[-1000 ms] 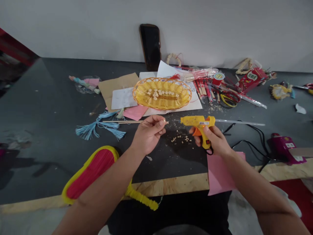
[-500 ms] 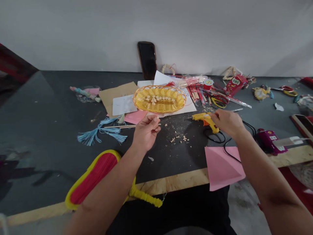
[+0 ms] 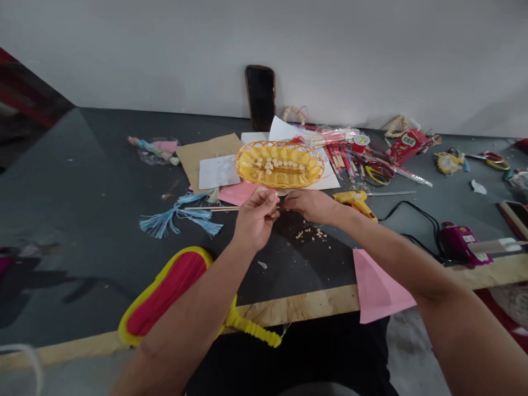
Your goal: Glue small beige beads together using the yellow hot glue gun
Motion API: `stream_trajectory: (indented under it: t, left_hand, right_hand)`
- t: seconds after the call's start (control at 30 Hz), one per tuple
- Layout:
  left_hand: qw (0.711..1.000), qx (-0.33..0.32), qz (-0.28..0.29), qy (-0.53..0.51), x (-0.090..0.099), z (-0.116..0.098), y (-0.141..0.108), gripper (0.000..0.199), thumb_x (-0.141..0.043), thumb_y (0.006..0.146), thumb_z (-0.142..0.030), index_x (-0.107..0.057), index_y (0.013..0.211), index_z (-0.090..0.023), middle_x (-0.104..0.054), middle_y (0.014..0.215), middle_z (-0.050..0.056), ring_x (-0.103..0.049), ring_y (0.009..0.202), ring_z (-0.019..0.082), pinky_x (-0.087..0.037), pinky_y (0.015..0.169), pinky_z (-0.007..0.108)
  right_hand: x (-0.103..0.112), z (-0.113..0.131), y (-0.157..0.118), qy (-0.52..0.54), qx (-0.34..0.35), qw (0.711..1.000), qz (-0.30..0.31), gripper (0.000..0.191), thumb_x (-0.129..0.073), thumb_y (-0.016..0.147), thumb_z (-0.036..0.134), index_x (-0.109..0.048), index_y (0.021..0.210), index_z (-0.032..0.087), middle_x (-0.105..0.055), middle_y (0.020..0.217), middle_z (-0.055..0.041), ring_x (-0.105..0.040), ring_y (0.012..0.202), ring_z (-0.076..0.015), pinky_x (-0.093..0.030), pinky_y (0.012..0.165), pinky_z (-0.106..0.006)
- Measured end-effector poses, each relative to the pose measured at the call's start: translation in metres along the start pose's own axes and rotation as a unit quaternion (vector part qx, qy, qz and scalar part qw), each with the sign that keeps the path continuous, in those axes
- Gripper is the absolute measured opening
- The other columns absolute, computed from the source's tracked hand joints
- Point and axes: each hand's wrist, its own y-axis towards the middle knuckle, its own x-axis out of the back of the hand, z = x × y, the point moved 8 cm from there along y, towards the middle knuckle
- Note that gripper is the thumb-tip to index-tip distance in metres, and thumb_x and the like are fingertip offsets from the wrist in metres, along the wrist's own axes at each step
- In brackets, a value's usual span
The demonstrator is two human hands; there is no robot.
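My left hand [image 3: 256,214] is pinched on something small and pale just in front of the yellow basket [image 3: 280,179]. My right hand [image 3: 307,205] has its fingers closed beside the left fingertips; whatever they hold is too small to make out. Small pale pieces [image 3: 274,164] lie inside the basket. Thin wooden sticks [image 3: 214,209] lie to the left of my left hand, by a blue tassel [image 3: 177,217]. A yellow glue gun [image 3: 355,202] rests on the table to the right, under and beyond my right forearm. Small beige bits [image 3: 312,231] are scattered below my hands.
A phone [image 3: 260,98] leans on the wall. Red packets, a thread spool [image 3: 360,143] and scissors [image 3: 378,173] lie at the back right. A red and yellow paddle-shaped item [image 3: 167,291] and pink paper [image 3: 379,289] sit by the front edge; a purple device [image 3: 464,243] is right.
My right hand has let go of the glue gun and moved left to meet my left hand. The view has shifted slightly. The glue gun now lies on the table.
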Motion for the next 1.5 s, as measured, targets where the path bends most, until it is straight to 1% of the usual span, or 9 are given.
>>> stream_trajectory:
  t: [0.23,0.37,0.43,0.6,0.7,0.83,1.0,1.17,1.5]
  left_hand:
    - [1.000,-0.001,-0.002,0.006,0.001,-0.002,0.000,0.030,-0.092,0.054,-0.022,-0.067,0.069,-0.015,-0.060,0.063,-0.004,-0.040,0.050,0.003,-0.037,0.048,0.016]
    - [1.000,0.000,0.004,0.022,-0.002,-0.001,-0.002,0.030,-0.092,0.055,-0.024,-0.068,0.070,-0.015,-0.062,0.065,-0.003,-0.043,0.052,0.004,-0.037,0.049,0.017]
    - [0.999,0.004,0.012,0.034,-0.005,0.002,-0.004,0.030,-0.092,0.054,-0.025,-0.069,0.071,-0.015,-0.062,0.065,-0.002,-0.045,0.053,0.004,-0.037,0.050,0.018]
    - [0.994,0.034,0.042,0.093,-0.014,0.016,-0.013,0.031,-0.094,0.052,-0.029,-0.072,0.069,-0.014,-0.064,0.062,0.000,-0.049,0.054,0.006,-0.037,0.052,0.020]
    - [0.990,0.051,0.050,0.122,-0.017,0.022,-0.018,0.031,-0.094,0.051,-0.031,-0.074,0.068,-0.015,-0.066,0.062,0.000,-0.052,0.055,0.007,-0.039,0.054,0.021]
    - [0.984,0.073,0.063,0.149,-0.020,0.027,-0.023,0.029,-0.094,0.052,-0.031,-0.076,0.068,-0.015,-0.069,0.065,0.002,-0.055,0.057,0.008,-0.043,0.057,0.021]
    - [0.979,0.102,0.070,0.162,-0.021,0.034,-0.027,0.029,-0.095,0.051,-0.031,-0.076,0.067,-0.015,-0.071,0.065,0.002,-0.059,0.061,0.009,-0.046,0.060,0.021]
    - [0.973,0.128,0.084,0.174,-0.023,0.040,-0.031,0.029,-0.094,0.051,-0.032,-0.077,0.067,-0.015,-0.071,0.065,0.003,-0.060,0.060,0.009,-0.047,0.061,0.021]
    - [0.972,0.162,0.093,0.140,-0.027,0.047,-0.038,0.028,-0.095,0.051,-0.031,-0.077,0.067,-0.016,-0.071,0.064,0.002,-0.060,0.060,0.009,-0.045,0.060,0.021]
  right_hand:
    - [0.004,-0.003,0.006,0.024,-0.046,0.999,0.006,0.020,-0.058,0.088,0.004,-0.073,0.099,0.013,-0.073,0.099,-0.0113,-0.067,0.093,-0.0197,-0.052,0.083,-0.030]
    - [0.017,-0.006,-0.016,0.113,-0.112,0.984,-0.074,0.015,-0.062,0.086,0.007,-0.072,0.096,0.014,-0.073,0.090,-0.0077,-0.067,0.085,-0.0173,-0.051,0.079,-0.029]
    - [0.020,-0.009,-0.037,0.226,-0.163,0.951,-0.134,0.011,-0.062,0.088,0.014,-0.070,0.095,0.016,-0.072,0.084,-0.0030,-0.067,0.077,-0.0136,-0.052,0.074,-0.027]
    - [0.011,-0.008,-0.084,0.469,-0.238,0.804,-0.278,0.024,-0.072,0.082,0.038,-0.068,0.090,0.017,-0.067,0.068,0.0012,-0.063,0.058,-0.0100,-0.053,0.057,-0.022]
    - [0.009,-0.002,-0.096,0.485,-0.237,0.771,-0.338,0.030,-0.076,0.078,0.046,-0.068,0.087,0.018,-0.068,0.068,0.0007,-0.063,0.056,-0.0101,-0.054,0.056,-0.023]
    - [0.020,0.009,-0.099,0.386,-0.215,0.819,-0.367,0.029,-0.073,0.081,0.048,-0.069,0.083,0.019,-0.071,0.071,-0.0014,-0.066,0.061,-0.0121,-0.054,0.058,-0.024]
    - [0.044,0.031,-0.102,0.199,-0.127,0.883,-0.405,0.017,-0.070,0.088,0.039,-0.068,0.082,0.022,-0.075,0.077,-0.0024,-0.070,0.070,-0.0144,-0.057,0.068,-0.026]
    - [0.049,0.046,-0.102,0.145,-0.050,0.897,-0.415,0.006,-0.070,0.089,0.027,-0.067,0.090,0.023,-0.076,0.079,-0.0021,-0.072,0.072,-0.0138,-0.058,0.070,-0.024]
    - [0.048,0.050,-0.099,0.125,-0.037,0.909,-0.396,0.010,-0.068,0.090,0.032,-0.066,0.090,0.022,-0.075,0.079,-0.0026,-0.072,0.073,-0.0145,-0.058,0.069,-0.025]
